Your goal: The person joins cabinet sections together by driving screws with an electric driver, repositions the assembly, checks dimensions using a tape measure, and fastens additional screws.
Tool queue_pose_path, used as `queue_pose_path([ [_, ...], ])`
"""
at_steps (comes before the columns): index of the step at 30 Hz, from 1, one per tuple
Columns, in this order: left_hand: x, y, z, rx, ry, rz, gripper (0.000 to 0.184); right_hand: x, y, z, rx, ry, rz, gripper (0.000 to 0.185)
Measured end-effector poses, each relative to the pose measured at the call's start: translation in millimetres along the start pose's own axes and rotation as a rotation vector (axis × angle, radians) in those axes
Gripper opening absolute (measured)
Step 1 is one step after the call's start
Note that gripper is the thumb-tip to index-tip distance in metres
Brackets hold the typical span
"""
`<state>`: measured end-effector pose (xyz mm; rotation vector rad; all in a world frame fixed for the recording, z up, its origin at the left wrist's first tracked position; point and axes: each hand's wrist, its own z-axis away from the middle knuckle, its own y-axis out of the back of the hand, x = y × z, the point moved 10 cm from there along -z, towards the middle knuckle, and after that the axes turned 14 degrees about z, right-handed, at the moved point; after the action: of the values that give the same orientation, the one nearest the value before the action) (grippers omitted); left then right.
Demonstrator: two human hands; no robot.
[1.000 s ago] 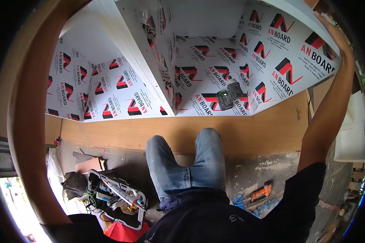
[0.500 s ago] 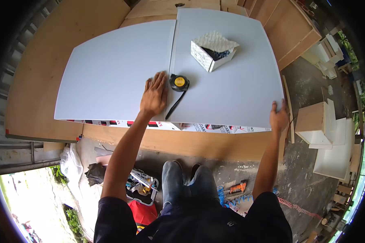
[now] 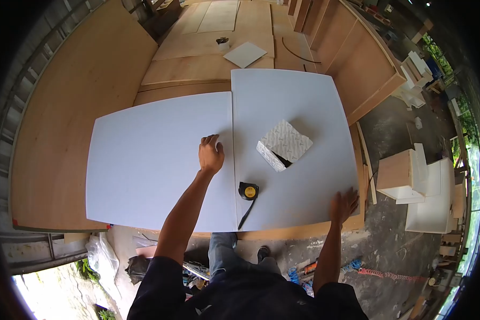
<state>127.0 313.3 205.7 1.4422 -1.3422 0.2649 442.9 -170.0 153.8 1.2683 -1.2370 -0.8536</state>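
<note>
My left hand point(image 3: 212, 154) is over the left white panel point(image 3: 154, 160), close to the seam, its fingers bent and nothing seen in them. Near the right edge of the right white panel point(image 3: 304, 96), my right hand point(image 3: 344, 205) rests with its fingers spread. Between the hands, a black and yellow tape measure point(image 3: 248, 191) lies just right of the seam, its strap pointing toward me. Behind it sits a patterned white box point(image 3: 285, 143), its flap partly raised over something dark.
A tall wooden board point(image 3: 64, 122) stands at the left. Wooden cabinet frames point(image 3: 357, 58) are at the back right. White box units point(image 3: 402, 176) stand on the floor at the right. An orange tool point(image 3: 309, 268) and coiled hoses lie near my feet.
First the cabinet's patterned inside was in view; now its white top shows. Since half a second ago my left hand has lifted its palm and curled, and my right hand has come onto the panel.
</note>
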Motion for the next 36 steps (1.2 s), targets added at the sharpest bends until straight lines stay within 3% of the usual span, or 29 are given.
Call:
queue_pose_path([
  [3, -26.7, -35.5, -79.1, -0.06, 0.052, -0.072, 0.04, 0.9, 19.6, -23.4, -0.035, -0.047, -0.023, 0.063],
  [5, -38.8, -64.0, -115.8, -0.166, 0.097, -0.161, 0.056, 16.7, 10.0, -51.7, -0.263, -0.223, -0.217, 0.049],
  [6, -45.5, -75.5, -128.3, -0.172, 0.1, -0.149, 0.056, -1.7, 27.1, -63.7, -0.259, -0.229, -0.205, 0.049],
  [8, -52.7, -89.5, -153.0, -0.093, 0.069, -0.25, 0.059, -59.9, 97.4, -98.0, 0.156, -0.165, -0.421, 0.032],
  [13, -65.2, -113.5, -169.4, -0.31, 0.315, -0.475, 0.066, -365.4, 203.7, -178.2, 0.269, 0.533, -0.623, 0.031],
  [16, -68.5, -115.8, -170.2, -0.262, 0.281, -0.464, 0.064, -558.2, 193.9, -193.6, 0.038, 0.839, -0.439, 0.049],
  [19, -68.8, -116.0, -169.4, -0.332, 0.35, -0.459, 0.063, -672.1, 163.2, -194.6, 0.035, 0.924, -0.454, 0.052],
  [20, -69.6, -116.9, -170.3, -0.343, 0.359, -0.456, 0.063, -704.1, 136.0, -189.9, -0.134, 0.984, -0.311, 0.05],
  [21, -71.1, -118.8, -170.3, -0.415, 0.42, -0.467, 0.063, -721.7, 111.5, -178.6, -0.303, 1.036, -0.163, 0.049],
  [22, -75.4, -120.7, -169.0, -0.423, 0.438, -0.473, 0.063, -725.9, 104.0, -169.6, -0.321, 1.046, -0.163, 0.049],
  [27, -76.7, -121.9, -172.6, -0.416, 0.454, -0.419, 0.061, -725.3, 112.6, -159.5, 0.111, 0.989, -0.134, 0.035],
  [32, -76.8, -123.8, -170.5, -0.512, 0.508, -0.452, 0.063, -717.5, 129.2, -159.2, -0.062, 0.959, -0.183, 0.029],
  [36, -74.6, -121.2, -170.8, -0.43, 0.463, -0.403, 0.061, -720.9, 113.9, -161.2, -0.074, 0.949, -0.165, 0.023],
])
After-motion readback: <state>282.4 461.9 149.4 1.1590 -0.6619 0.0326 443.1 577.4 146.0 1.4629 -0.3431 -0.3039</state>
